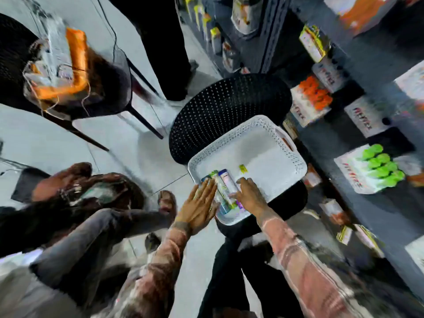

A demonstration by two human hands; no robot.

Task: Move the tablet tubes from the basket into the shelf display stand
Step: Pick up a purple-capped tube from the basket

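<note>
A white perforated basket [270, 134] rests on a black chair seat. Several tablet tubes [223, 187] with green and blue caps lie together at its near left corner. My left hand [198, 207] lies flat with fingers spread against the left side of the tubes, over the basket's rim. My right hand [249, 193] presses on them from the right, fingers curled over a blue-capped tube. A small yellow item [242, 168] lies loose on the basket floor. On the right, the dark shelf holds a display stand [353, 177] with green-capped tubes [380, 166].
The black perforated chair [229, 111] carries the basket. Another display box with orange-capped tubes [314, 92] sits higher on the shelf. A seated person [91, 214] is at the left. A second chair [68, 72] with orange cloth stands at the far left. Someone's dark legs [165, 42] stand behind.
</note>
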